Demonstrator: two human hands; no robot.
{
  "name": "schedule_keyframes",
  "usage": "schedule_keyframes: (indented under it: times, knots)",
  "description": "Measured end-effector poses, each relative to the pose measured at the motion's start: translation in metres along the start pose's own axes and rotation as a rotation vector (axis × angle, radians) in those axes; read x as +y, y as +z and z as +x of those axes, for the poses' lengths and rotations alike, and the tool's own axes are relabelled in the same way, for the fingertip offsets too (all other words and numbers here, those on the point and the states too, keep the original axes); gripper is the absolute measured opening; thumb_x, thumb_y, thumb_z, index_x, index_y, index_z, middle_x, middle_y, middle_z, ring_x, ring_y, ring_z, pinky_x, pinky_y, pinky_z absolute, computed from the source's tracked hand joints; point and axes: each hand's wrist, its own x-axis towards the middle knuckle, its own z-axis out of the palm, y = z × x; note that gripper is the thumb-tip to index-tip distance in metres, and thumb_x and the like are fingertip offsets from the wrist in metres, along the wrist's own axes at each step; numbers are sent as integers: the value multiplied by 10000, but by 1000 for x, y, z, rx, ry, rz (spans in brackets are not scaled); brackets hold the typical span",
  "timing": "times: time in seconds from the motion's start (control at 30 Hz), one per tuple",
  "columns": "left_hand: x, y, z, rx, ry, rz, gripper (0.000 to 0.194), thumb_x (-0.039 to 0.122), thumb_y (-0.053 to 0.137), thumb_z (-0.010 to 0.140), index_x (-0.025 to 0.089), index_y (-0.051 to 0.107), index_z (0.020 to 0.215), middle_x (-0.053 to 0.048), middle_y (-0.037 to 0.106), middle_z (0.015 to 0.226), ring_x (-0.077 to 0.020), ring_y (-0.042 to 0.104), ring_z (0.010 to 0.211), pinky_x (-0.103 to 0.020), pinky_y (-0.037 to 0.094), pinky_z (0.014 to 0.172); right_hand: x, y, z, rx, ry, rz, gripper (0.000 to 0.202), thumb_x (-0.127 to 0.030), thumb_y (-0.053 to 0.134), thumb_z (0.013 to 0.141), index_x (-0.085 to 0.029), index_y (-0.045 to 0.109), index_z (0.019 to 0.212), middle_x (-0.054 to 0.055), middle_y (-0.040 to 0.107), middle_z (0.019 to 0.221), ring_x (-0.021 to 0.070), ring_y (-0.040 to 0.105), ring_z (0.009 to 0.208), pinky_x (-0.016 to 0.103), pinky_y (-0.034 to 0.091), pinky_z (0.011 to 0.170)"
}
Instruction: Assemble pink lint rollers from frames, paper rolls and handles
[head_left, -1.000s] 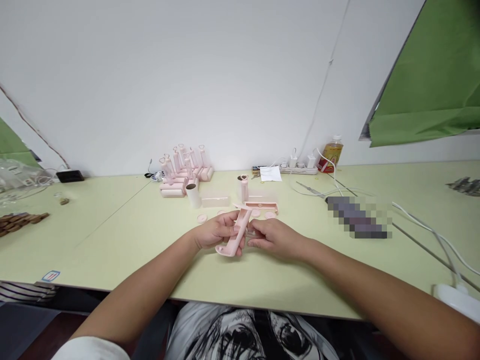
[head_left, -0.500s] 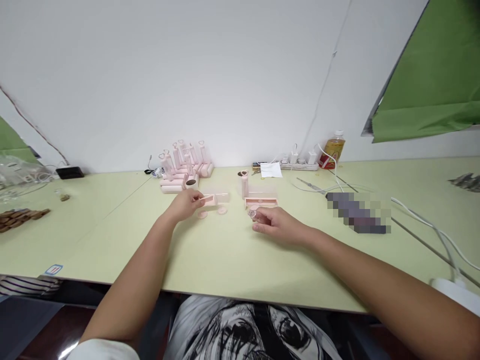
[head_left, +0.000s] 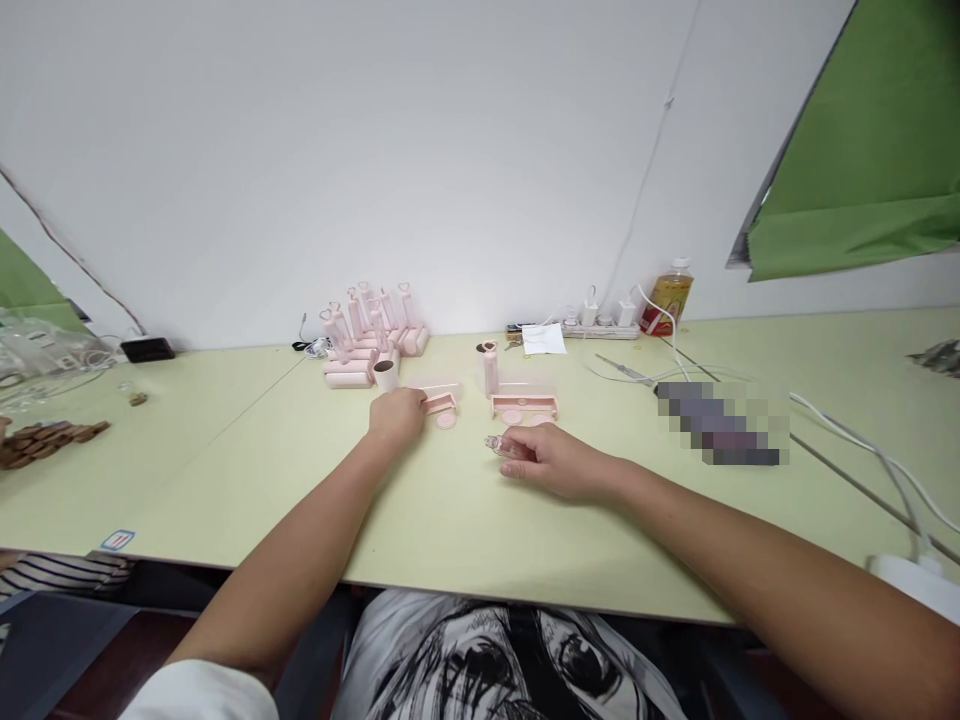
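Note:
My left hand (head_left: 397, 418) rests knuckles-up by the near-left end of a small pink tray (head_left: 441, 403). Its fingers are hidden, so whether it grips the tray is unclear. Just right of it lies a pink disc (head_left: 446, 421). Low over the table, my right hand (head_left: 553, 460) is closed round a small clear piece with a ring-like end (head_left: 493, 442); the rest of the piece is hidden by the fingers. Beyond that hand sit a second pink tray (head_left: 523, 404) and another pink disc (head_left: 512, 417), with a pink tube (head_left: 490, 368) upright behind them.
Several pink cases (head_left: 349, 378) and upright tubes with heart-shaped tops (head_left: 376, 318) are grouped at the back left, near a white cup-like cylinder (head_left: 386, 378). A power strip (head_left: 600, 331), white paper (head_left: 544, 339) and a drink bottle (head_left: 667, 297) line the wall. Cables lie at right.
My left hand has shifted right and slightly nearer, turning its back to view and covering the left disc. My right hand has drawn the clear piece a little nearer and left, away from the tray.

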Motion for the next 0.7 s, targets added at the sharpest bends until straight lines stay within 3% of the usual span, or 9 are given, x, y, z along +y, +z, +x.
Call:
schedule_keyframes:
  times: [0.3,0.47,0.7]
  knots:
    - [-15,-11,5,51,-25,9,325,378,398,890,275,701,944,-55,711,923,-231,638,840,-280,382,595,-1,0,0,-22,-13,-21,198,-374,562,865,-185,531,818,-35,468,665,116,407,604,231,286,560]
    - [-26,-10,5,-37,-56,16,263,335,471,831,260,707,918,-55,712,868,-234,641,794,-284,390,588,-3,-1,0,-33,-1,-26,207,-384,563,864,-182,538,831,-32,488,675,116,408,607,233,286,565]
    - [-10,-1,2,-30,8,22,308,339,416,872,233,689,969,-92,712,930,-260,649,836,-312,422,636,-2,0,0,-36,-6,-34,222,-390,567,856,-185,519,789,-33,478,665,115,401,598,231,278,558]
